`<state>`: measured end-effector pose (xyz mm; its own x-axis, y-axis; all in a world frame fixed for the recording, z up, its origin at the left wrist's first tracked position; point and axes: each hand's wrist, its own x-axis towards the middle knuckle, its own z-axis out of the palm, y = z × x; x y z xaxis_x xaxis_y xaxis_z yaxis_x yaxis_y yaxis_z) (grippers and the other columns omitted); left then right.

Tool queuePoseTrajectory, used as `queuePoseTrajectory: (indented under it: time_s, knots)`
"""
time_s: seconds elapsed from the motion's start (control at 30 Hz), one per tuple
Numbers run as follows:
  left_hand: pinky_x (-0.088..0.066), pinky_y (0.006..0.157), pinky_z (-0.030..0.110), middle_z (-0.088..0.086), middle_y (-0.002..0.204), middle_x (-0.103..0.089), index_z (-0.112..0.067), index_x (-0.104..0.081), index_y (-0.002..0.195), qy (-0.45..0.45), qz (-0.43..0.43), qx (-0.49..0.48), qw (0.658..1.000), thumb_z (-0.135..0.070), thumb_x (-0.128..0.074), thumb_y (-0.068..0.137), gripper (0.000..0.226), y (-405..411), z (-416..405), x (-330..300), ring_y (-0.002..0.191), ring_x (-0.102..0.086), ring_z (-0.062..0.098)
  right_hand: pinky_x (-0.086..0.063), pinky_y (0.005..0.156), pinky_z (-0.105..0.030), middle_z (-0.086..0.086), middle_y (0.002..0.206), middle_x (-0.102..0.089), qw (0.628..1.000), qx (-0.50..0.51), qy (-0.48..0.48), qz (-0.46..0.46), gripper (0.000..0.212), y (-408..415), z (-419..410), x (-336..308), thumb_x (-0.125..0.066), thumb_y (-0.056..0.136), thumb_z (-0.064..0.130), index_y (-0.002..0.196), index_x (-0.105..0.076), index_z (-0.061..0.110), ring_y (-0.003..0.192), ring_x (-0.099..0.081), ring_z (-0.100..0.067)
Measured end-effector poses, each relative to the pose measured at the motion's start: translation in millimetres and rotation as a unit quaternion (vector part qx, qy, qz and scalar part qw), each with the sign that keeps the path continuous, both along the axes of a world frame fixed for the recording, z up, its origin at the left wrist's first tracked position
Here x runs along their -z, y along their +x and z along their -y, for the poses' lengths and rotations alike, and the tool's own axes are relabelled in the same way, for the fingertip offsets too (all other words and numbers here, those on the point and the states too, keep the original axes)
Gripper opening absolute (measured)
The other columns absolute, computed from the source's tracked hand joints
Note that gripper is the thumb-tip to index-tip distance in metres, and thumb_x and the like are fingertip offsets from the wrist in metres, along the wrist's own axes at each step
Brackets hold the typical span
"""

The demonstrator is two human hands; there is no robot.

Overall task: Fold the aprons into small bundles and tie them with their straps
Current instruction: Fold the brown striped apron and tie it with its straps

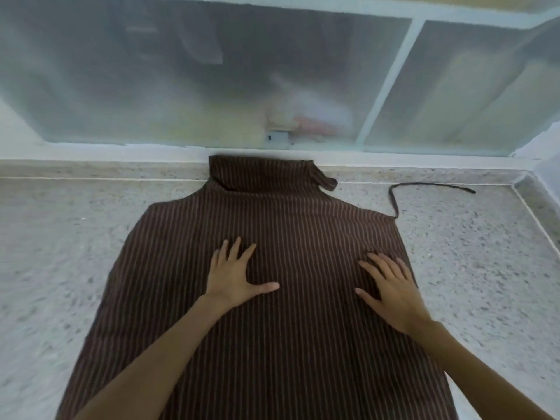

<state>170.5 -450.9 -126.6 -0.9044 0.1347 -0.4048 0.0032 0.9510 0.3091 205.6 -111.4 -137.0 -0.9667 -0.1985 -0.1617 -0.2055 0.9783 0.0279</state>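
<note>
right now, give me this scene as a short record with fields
surface: speckled stone counter
apron: brown striped, spread flat, bib folded down at far end
strap: lies loose on counter, right of bib
left hand: flat on apron, fingers spread
right hand: flat on apron near right edge
behind: frosted window
stage: not yet bundled

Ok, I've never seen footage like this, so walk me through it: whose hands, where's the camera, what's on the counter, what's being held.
No machine here: a person wears one camera on the head, looking forward and down. The left hand and right hand lie flat with spread fingers on a brown striped apron, spread on a speckled counter. Its top edge is folded over by a frosted window. One strap trails loose to the right. Nothing is gripped; both hands only press on the cloth.
</note>
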Motion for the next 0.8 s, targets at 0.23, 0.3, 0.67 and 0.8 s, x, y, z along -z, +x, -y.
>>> queuePoseTrajectory:
  time_s: [0.23,0.3,0.67,0.8]
  knots:
    - [-0.044,0.09,0.045,0.015,0.124,-0.055,-0.01,-0.056,0.123,0.041,-0.184,-0.249,0.95,-0.019,-0.059,0.088,0.036,5.3,184.1,-2.0,0.111,-0.052,0.036,-0.044,0.094,-0.035,0.002,0.122,-0.054,0.986,-0.021,-0.16,-0.037,0.033,-8.6,211.1,-12.4,-0.049,0.094,0.031,0.125,-0.056,0.023,0.114,-0.052,-0.02]
    - [-0.045,0.092,0.041,0.016,0.125,-0.055,-0.009,-0.048,0.13,0.084,-0.065,-0.291,0.951,-0.024,-0.062,0.088,0.047,-4.1,224.6,-0.5,0.11,-0.055,0.034,-0.043,0.094,-0.033,0.003,0.124,-0.05,0.98,-0.019,-0.197,-0.001,0.039,-13.8,285.5,-10.3,-0.045,0.096,0.039,0.131,-0.051,0.023,0.115,-0.049,-0.018]
    - [-0.035,0.106,0.029,0.007,0.143,-0.043,-0.012,-0.044,0.137,0.232,0.031,-0.122,0.965,-0.024,-0.044,0.098,0.041,-69.3,280.2,-11.7,0.129,-0.044,0.023,-0.034,0.107,-0.033,0.008,0.146,-0.024,0.98,-0.045,-0.151,0.118,0.053,-1.7,385.1,4.8,-0.044,0.094,0.05,0.143,-0.027,0.042,0.135,-0.023,-0.015]
    - [-0.034,0.109,0.036,0.008,0.144,-0.04,-0.012,-0.039,0.139,0.24,0.1,0.002,0.966,-0.022,-0.051,0.096,0.047,-93.7,256.8,-6.2,0.129,-0.042,0.023,-0.007,0.115,-0.032,0.015,0.154,-0.01,0.987,-0.038,-0.126,0.09,0.058,20.7,371.5,-7.3,-0.041,0.095,0.049,0.145,-0.013,0.047,0.143,-0.007,-0.01]
